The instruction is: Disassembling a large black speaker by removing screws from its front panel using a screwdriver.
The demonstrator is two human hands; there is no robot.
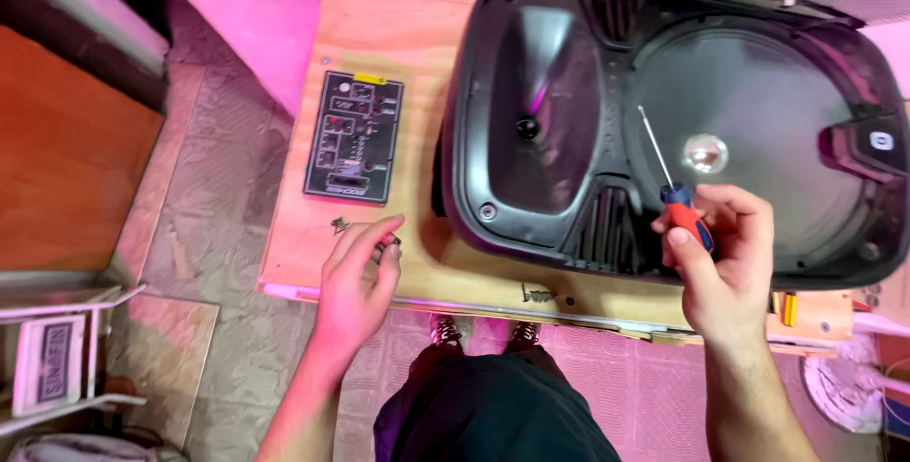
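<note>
The black speaker cabinet (664, 130) lies face-up on my wooden worktop (379, 36), the black control panel (354, 137) beside it. My right hand (720, 253) grasps a red-handled screwdriver (675, 192); my left hand (355, 277) pinches small screws (393, 242).

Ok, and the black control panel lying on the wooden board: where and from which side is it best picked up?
Probably by its long left and right edges, pinched from above. The control panel lies flat, face up, on the wooden board with bare wood all around it. The left hand is nearest, just below it by some small screws; the right hand holds a screwdriver.
</note>
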